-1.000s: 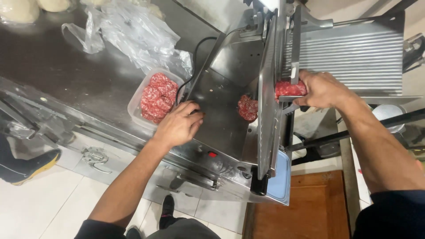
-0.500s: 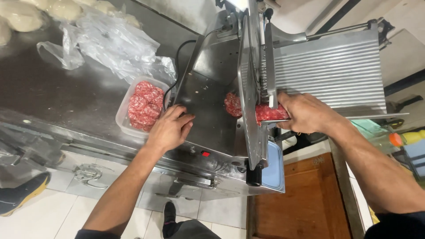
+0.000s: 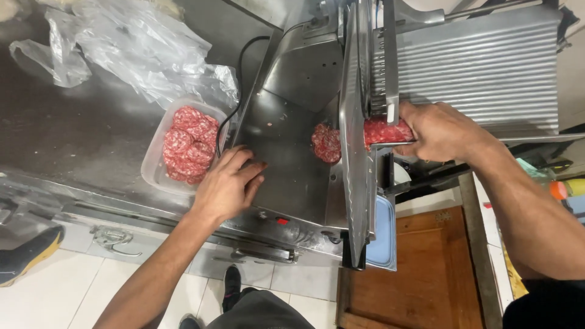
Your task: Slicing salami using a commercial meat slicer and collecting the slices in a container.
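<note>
A steel meat slicer point(image 3: 286, 109) stands on the counter, its round blade point(image 3: 353, 122) seen edge-on. My right hand point(image 3: 442, 131) grips a red, white-flecked sausage log point(image 3: 382, 130) and presses it against the blade on the carriage side. Cut slices point(image 3: 326, 143) pile up on the slicer's receiving plate just left of the blade. My left hand point(image 3: 228, 186) rests flat on the slicer's near left edge, fingers spread, holding nothing. Beside it sits a clear plastic tub point(image 3: 153, 170) filled with sausage slices point(image 3: 189, 143).
Crumpled clear plastic bags point(image 3: 140, 49) lie on the steel counter point(image 3: 67, 128) behind the tub. A black power cable point(image 3: 234, 91) runs along the slicer's left side. The ribbed carriage point(image 3: 481, 67) is at the right. A wooden surface point(image 3: 426, 274) and tiled floor lie below.
My right hand has pushed the sausage log along the blade. My left hand stays on the slicer's edge. The view has shifted slightly.
</note>
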